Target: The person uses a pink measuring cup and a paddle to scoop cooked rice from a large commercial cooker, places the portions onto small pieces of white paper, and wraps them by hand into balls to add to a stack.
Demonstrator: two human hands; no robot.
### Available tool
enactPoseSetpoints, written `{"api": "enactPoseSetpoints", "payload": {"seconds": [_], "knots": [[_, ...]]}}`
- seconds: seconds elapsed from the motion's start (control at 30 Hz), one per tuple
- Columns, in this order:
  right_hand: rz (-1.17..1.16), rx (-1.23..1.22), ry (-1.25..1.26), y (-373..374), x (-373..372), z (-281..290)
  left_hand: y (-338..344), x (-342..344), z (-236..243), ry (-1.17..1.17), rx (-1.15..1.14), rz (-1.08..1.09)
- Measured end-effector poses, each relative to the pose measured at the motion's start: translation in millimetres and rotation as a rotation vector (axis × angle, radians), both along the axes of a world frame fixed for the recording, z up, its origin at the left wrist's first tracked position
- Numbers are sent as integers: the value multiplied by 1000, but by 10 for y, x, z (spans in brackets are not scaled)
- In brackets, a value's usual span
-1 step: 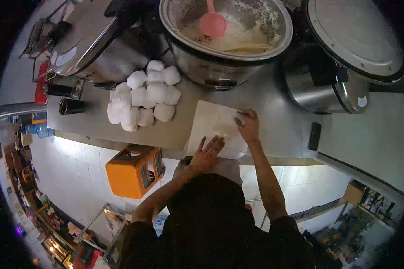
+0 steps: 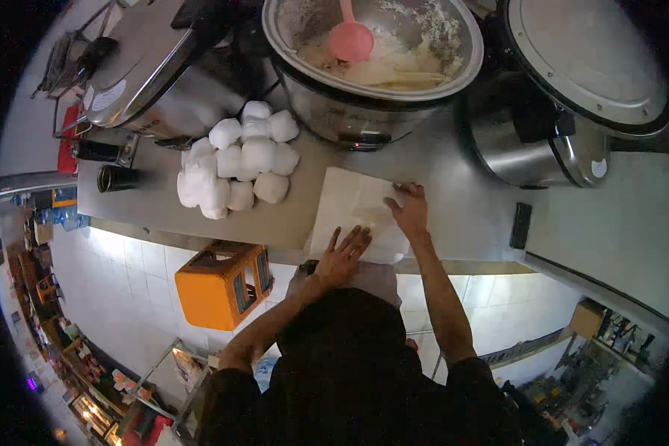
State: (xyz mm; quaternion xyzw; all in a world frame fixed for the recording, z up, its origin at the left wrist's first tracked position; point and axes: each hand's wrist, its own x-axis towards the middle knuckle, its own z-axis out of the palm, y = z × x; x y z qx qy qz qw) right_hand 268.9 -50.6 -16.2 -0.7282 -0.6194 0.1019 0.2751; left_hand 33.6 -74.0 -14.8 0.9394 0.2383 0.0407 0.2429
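A white rectangular sheet, like paper or thin plastic, lies on the steel counter in front of me. Flat on its near part, fingers spread, rests my left hand; a small pale spot shows by its fingertips. My right hand is at the sheet's upper right corner, fingers bent, with thumb and forefinger apart. To the left is a pile of rounded white lumps. Beyond the sheet stands a large metal cooker pot with white, rice-like grains inside and a pink ladle on them.
Lidded metal cookers stand at the left and right, the right one's round lid raised. Two dark cylinders sit at the counter's left end. A black oblong object lies right. Below is an orange stool.
The thumb of my right hand has shifted slightly to the left. My left hand and the sheet stay where they were.
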Motion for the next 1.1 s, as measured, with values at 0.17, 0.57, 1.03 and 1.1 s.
{"api": "enactPoseSetpoints", "payload": {"seconds": [0.17,0.57,1.03,1.1], "knots": [[-50,-55,43,-73,-29,-118,12,13,41,-2,-17,1],[-14,37,-152,40,49,-115,-2,19,42,25,-26,-3],[223,50,-11,47,52,160,3,21,83,52,-32,-4],[159,-52,312,159,37,155,16,13,73,103,-24,-26]]}}
